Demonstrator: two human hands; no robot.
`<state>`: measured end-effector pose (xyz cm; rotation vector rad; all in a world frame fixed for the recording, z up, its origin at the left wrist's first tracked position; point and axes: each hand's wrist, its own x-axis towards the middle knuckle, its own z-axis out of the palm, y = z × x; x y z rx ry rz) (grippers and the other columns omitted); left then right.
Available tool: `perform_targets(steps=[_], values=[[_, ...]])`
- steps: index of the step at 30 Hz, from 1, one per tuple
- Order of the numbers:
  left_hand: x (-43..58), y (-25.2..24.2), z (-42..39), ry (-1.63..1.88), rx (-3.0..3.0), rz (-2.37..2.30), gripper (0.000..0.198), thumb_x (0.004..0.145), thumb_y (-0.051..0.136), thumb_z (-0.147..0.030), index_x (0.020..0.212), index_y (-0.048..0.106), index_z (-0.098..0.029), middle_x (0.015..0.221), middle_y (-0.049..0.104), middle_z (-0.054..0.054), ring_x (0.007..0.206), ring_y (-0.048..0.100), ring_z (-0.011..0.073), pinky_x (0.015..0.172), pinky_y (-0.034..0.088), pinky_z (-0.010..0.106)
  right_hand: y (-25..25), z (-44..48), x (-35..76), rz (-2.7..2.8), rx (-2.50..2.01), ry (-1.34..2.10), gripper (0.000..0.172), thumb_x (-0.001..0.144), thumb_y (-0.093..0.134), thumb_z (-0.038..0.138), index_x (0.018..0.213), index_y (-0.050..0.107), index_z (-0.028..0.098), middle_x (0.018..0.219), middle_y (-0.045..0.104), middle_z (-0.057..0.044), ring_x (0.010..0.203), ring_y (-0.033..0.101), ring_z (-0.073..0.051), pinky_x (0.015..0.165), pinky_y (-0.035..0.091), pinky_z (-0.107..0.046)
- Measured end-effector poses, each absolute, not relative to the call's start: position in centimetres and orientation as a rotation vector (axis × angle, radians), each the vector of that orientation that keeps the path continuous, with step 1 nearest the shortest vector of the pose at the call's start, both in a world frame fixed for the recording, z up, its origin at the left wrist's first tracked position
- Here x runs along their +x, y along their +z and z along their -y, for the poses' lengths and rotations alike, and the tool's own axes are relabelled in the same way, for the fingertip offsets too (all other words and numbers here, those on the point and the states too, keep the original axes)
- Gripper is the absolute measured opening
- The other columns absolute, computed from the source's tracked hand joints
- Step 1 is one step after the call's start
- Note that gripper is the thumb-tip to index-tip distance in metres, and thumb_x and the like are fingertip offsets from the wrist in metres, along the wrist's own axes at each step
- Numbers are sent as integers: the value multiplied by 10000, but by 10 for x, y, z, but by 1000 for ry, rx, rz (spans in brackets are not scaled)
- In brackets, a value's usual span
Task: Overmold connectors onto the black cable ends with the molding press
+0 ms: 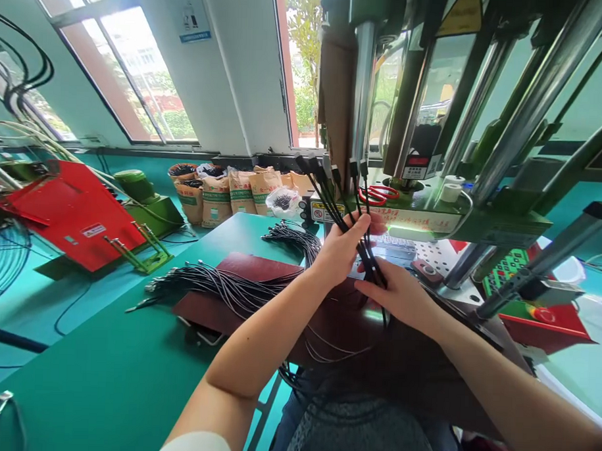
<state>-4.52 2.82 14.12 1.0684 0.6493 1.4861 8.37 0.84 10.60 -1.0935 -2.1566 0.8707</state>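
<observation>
Before me daylight blazes through the grey-framed rectangular glass window [134, 55], bleaching its panes. The flat, dark-brown board [407, 364] lies shadowed; wide-angle distortion stretches the edges.

One bare left hand [343, 248] and one bare right hand [400, 298] hold at least six black plug-tipped cables [334, 211]; beyond, one pair of red-looped scissors [382, 195].

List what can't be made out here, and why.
All in the head view:
Held cables: partly covered by the left hand and right hand.
Cable bundle: part hidden behind the left forearm.
Machine: top cut off by the upper edge.
Red lettering: too small and blurred to read.
</observation>
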Motion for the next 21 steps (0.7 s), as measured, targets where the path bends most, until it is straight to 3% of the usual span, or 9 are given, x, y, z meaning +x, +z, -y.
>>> perform_targets(steps=[2, 4, 8, 11, 15, 18, 21], values=[[-60, 144, -29, 1471, 1109, -643, 189, 785, 556, -310, 852, 580, -135, 813, 593, 29, 811, 573, 137, 641, 440, 223, 113, -14, 68, 2183, -1100, 731, 92, 798, 486, 277, 758, 508, 197, 477, 476, 61, 422, 472, -126, 431, 333, -227], [-77, 142, -28, 1369, 1189, -579, 233, 722, 630, -303, 890, 579, -150, 870, 601, 30, 848, 575, 150, 670, 445, 237, 120, -19, 58, 2213, -1029, 595, 133, 821, 446, 264, 716, 493, 197, 479, 466, 57, 417, 454, -117, 431, 308, -220], [-100, 120, -22, 1004, 1399, -527, 372, 592, 737, -191, 915, 557, -155, 742, 613, 7, 726, 595, 144, 680, 447, 264, 133, -31, 46, 2339, -845, 469, 173, 844, 428, 272, 732, 529, 187, 543, 525, 29, 479, 487, -124, 464, 318, -221], [-111, 101, -23, 993, 1548, -606, 183, 717, 637, -264, 822, 544, -147, 604, 596, 0, 621, 574, 122, 662, 433, 259, 141, -41, 36, 2382, -852, 323, 183, 842, 461, 304, 749, 564, 183, 560, 559, 13, 532, 527, -145, 488, 334, -227], [-142, 83, -50, 1285, 1555, -795, 205, 785, 545, -347, 834, 539, -148, 534, 574, -12, 507, 523, 91, 586, 403, 221, 149, -43, 26, 2128, -843, 176, 231, 858, 463, 291, 1030, 575, 184, 657, 613, 1, 545, 554, -145, 508, 373, -237], [-172, 65, -93, 1491, 1346, -957, 191, 816, 483, -349, 832, 490, -160, 521, 541, -28, 484, 523, 94, 558, 418, 224, 152, -34, 23, 1966, -828, 160, 246, 880, 443, 292, 1073, 560, 193, 613, 591, 20, 483, 523, -120, 481, 378, -229], [-190, 43, -137, 1424, 1181, -1243, 153, 824, 460, -305, 791, 459, -156, 522, 521, -31, 487, 518, 91, 563, 435, 235, 152, -24, 19, 1941, -816, 205, 239, 892, 424, 286, 1070, 550, 188, 553, 554, 41, 431, 492, -105, 449, 376, -220]])
